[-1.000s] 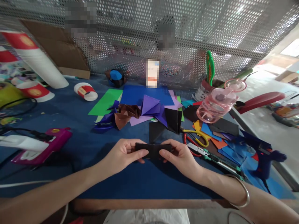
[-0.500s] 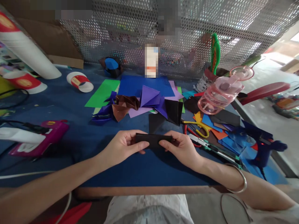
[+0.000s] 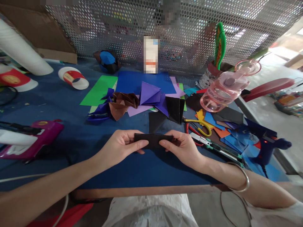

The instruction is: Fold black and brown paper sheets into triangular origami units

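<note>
Between my two hands is a small folded strip of black paper, held level just above the blue tabletop. My left hand pinches its left end, thumb in front and fingers behind. The right end is pinched the same way by my right hand. Beyond the strip lie a flat black paper piece and a folded black paper shape. Folded purple paper, brown paper and dark blue paper sit close by. My fingertips behind the strip are partly hidden.
To the right are yellow-handled scissors, a green and white cutter, paper scraps, a dark blue glue gun and a pink bottle. At left lie a purple power strip and a paper cup. Perforated metal stands behind.
The view has shifted slightly. The black strip's front face is turned a little more toward me and looks flatter; both hands keep their pinch on it.
</note>
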The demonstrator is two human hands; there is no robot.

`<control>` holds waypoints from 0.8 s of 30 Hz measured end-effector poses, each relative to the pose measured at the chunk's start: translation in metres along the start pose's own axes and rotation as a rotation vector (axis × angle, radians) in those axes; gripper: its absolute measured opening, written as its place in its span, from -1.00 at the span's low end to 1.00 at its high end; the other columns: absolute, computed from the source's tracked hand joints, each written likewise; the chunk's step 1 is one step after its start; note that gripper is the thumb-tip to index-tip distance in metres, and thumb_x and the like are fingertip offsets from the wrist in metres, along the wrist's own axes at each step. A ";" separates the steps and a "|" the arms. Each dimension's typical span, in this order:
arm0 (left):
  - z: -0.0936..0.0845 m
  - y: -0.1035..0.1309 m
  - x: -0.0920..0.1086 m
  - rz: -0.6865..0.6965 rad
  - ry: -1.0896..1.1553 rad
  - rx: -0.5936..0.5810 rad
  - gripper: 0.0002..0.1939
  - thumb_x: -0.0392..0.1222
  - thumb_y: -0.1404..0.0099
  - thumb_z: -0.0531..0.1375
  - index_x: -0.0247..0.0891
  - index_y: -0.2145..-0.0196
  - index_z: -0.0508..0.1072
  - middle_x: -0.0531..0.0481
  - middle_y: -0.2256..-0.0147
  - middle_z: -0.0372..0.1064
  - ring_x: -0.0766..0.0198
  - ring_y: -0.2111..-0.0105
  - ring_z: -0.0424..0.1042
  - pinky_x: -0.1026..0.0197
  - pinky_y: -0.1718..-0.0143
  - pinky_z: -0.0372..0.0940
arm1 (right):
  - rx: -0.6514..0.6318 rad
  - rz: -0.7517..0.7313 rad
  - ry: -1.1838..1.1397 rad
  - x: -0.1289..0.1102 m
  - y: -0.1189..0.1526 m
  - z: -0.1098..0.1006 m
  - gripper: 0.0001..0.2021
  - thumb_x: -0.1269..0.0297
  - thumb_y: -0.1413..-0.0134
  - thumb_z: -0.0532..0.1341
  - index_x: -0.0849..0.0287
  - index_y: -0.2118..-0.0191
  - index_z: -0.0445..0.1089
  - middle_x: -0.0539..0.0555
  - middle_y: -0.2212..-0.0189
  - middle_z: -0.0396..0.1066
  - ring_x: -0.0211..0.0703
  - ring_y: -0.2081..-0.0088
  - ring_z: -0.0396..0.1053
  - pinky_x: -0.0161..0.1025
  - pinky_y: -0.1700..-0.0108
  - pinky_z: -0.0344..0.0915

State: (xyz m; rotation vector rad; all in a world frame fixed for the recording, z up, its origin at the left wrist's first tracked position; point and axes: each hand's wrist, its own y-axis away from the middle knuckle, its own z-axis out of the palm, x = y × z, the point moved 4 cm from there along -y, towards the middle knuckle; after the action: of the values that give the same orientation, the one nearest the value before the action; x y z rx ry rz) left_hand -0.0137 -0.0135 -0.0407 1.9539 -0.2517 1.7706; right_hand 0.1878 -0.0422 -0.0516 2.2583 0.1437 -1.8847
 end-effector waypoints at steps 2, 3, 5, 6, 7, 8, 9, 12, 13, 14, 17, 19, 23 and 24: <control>0.000 0.000 0.000 0.000 -0.021 0.004 -0.73 0.02 -0.13 0.41 -0.24 0.34 0.63 0.05 0.42 0.54 0.31 0.45 0.51 0.28 0.37 0.55 | 0.004 0.008 0.010 0.001 0.000 0.000 -0.67 -0.03 -0.09 0.35 0.16 0.40 0.43 -0.05 0.57 0.40 -0.31 0.51 0.34 -0.35 0.46 0.28; 0.000 0.000 0.000 0.001 -0.030 0.004 -0.72 0.04 -0.13 0.41 -0.24 0.35 0.63 0.05 0.42 0.54 0.31 0.45 0.51 0.28 0.37 0.55 | 0.005 0.010 0.015 0.001 0.000 0.000 -0.65 -0.05 -0.09 0.35 0.15 0.40 0.43 -0.05 0.57 0.40 -0.31 0.51 0.34 -0.35 0.47 0.28; 0.000 0.000 -0.001 0.002 -0.039 -0.001 -0.71 0.05 -0.14 0.40 -0.24 0.35 0.63 0.05 0.43 0.53 0.31 0.46 0.51 0.28 0.37 0.55 | 0.004 0.009 0.023 0.001 0.000 0.000 -0.63 -0.09 -0.09 0.35 0.16 0.41 0.43 -0.05 0.57 0.40 -0.31 0.52 0.34 -0.35 0.47 0.28; 0.000 0.000 -0.001 0.003 -0.037 -0.003 -0.71 0.05 -0.14 0.40 -0.24 0.35 0.63 0.05 0.43 0.53 0.31 0.46 0.51 0.28 0.37 0.55 | 0.003 0.006 0.024 0.000 0.000 0.000 -0.62 -0.10 -0.09 0.34 0.16 0.41 0.43 -0.05 0.57 0.40 -0.31 0.52 0.34 -0.35 0.48 0.28; 0.000 0.000 -0.001 0.002 -0.034 -0.004 -0.72 0.04 -0.14 0.40 -0.24 0.35 0.63 0.05 0.43 0.53 0.31 0.46 0.51 0.29 0.38 0.55 | 0.002 0.003 0.022 0.000 0.000 0.000 -0.62 -0.10 -0.09 0.34 0.16 0.41 0.43 -0.05 0.57 0.40 -0.31 0.52 0.34 -0.35 0.48 0.28; 0.000 0.000 -0.001 0.000 -0.030 -0.004 -0.72 0.04 -0.14 0.40 -0.24 0.35 0.63 0.06 0.44 0.53 0.32 0.46 0.52 0.30 0.38 0.55 | 0.002 0.000 0.019 0.000 0.000 0.000 -0.62 -0.09 -0.10 0.34 0.16 0.41 0.43 -0.05 0.57 0.40 -0.31 0.52 0.35 -0.36 0.47 0.29; 0.000 0.000 0.000 -0.002 -0.027 -0.002 -0.73 0.03 -0.14 0.40 -0.25 0.35 0.63 0.06 0.44 0.53 0.32 0.47 0.52 0.31 0.38 0.55 | 0.001 -0.002 0.017 -0.001 0.000 0.000 -0.63 -0.08 -0.10 0.35 0.16 0.41 0.42 -0.05 0.57 0.40 -0.31 0.52 0.35 -0.36 0.47 0.29; 0.000 0.001 0.001 -0.003 -0.022 -0.001 -0.75 0.01 -0.15 0.40 -0.25 0.36 0.63 0.07 0.45 0.53 0.33 0.48 0.53 0.33 0.39 0.54 | -0.003 -0.005 0.021 -0.002 0.001 0.000 -0.65 -0.06 -0.11 0.34 0.16 0.40 0.42 -0.05 0.57 0.40 -0.31 0.51 0.36 -0.36 0.47 0.30; 0.000 0.001 0.001 -0.001 -0.022 -0.003 -0.75 0.00 -0.16 0.40 -0.25 0.36 0.63 0.08 0.45 0.53 0.34 0.48 0.53 0.34 0.39 0.54 | -0.003 -0.005 0.024 -0.002 0.001 0.000 -0.65 -0.06 -0.11 0.34 0.16 0.40 0.43 -0.05 0.57 0.40 -0.31 0.51 0.36 -0.36 0.47 0.30; 0.000 0.001 0.001 0.002 -0.023 -0.004 -0.76 -0.01 -0.16 0.40 -0.25 0.36 0.63 0.08 0.45 0.52 0.35 0.48 0.53 0.35 0.39 0.53 | -0.003 -0.005 0.027 -0.002 0.001 0.000 -0.65 -0.07 -0.11 0.34 0.15 0.40 0.42 -0.05 0.56 0.41 -0.31 0.51 0.36 -0.36 0.47 0.30; 0.000 0.001 0.002 0.010 -0.023 -0.010 -0.77 -0.01 -0.17 0.39 -0.25 0.37 0.63 0.09 0.46 0.51 0.36 0.48 0.52 0.37 0.40 0.53 | 0.000 -0.005 0.034 -0.002 0.001 0.000 -0.65 -0.06 -0.11 0.34 0.16 0.41 0.42 -0.05 0.56 0.41 -0.31 0.51 0.36 -0.36 0.46 0.30; 0.001 0.000 0.001 0.007 -0.021 -0.013 -0.75 0.00 -0.17 0.39 -0.25 0.37 0.62 0.08 0.45 0.50 0.35 0.48 0.51 0.36 0.41 0.53 | 0.003 -0.001 0.041 -0.002 0.001 0.000 -0.66 -0.04 -0.11 0.34 0.15 0.41 0.42 -0.05 0.56 0.40 -0.31 0.51 0.36 -0.36 0.47 0.29; 0.000 0.000 -0.002 -0.019 -0.027 -0.015 -0.70 0.06 -0.17 0.39 -0.26 0.35 0.62 0.06 0.45 0.51 0.31 0.43 0.53 0.32 0.38 0.56 | -0.001 0.002 0.032 -0.001 0.000 0.000 -0.70 0.01 -0.11 0.34 0.15 0.41 0.43 -0.05 0.57 0.40 -0.32 0.52 0.34 -0.37 0.48 0.28; 0.000 0.000 -0.002 -0.025 -0.031 -0.015 -0.69 0.07 -0.17 0.39 -0.26 0.35 0.62 0.05 0.44 0.52 0.30 0.42 0.54 0.31 0.37 0.56 | -0.001 0.001 0.030 -0.001 0.000 0.001 -0.71 0.02 -0.11 0.34 0.15 0.41 0.43 -0.05 0.57 0.40 -0.32 0.52 0.33 -0.37 0.48 0.27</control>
State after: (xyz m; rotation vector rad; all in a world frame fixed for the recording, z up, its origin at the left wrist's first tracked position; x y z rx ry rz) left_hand -0.0143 -0.0143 -0.0430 1.9669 -0.2491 1.7194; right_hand 0.1871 -0.0428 -0.0507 2.2865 0.1476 -1.8508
